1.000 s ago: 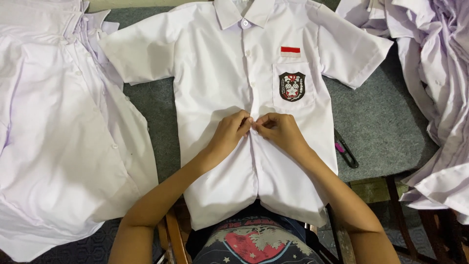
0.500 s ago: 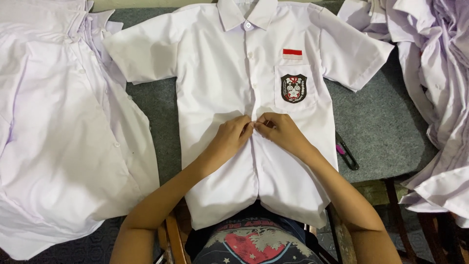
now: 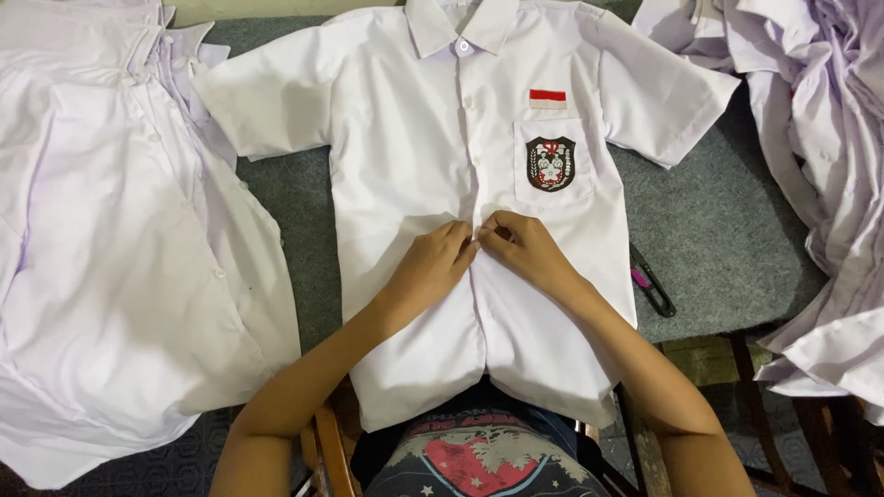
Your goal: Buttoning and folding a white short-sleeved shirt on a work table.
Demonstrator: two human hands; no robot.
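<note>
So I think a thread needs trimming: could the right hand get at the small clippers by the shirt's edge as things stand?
Probably yes. The clippers lie in the open on the grey mat, just outside the right hand, with nothing covering them. That hand is pinching the shirt placket, so it would have to let go first.

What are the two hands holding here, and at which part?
Both the left hand and right hand pinch the white shirt at its front button strip, about mid-length, fingertips meeting there.

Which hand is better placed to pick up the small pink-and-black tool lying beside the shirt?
Right, probably. The right hand lies nearer the tool, which is on its side; the left hand would cross over.
</note>
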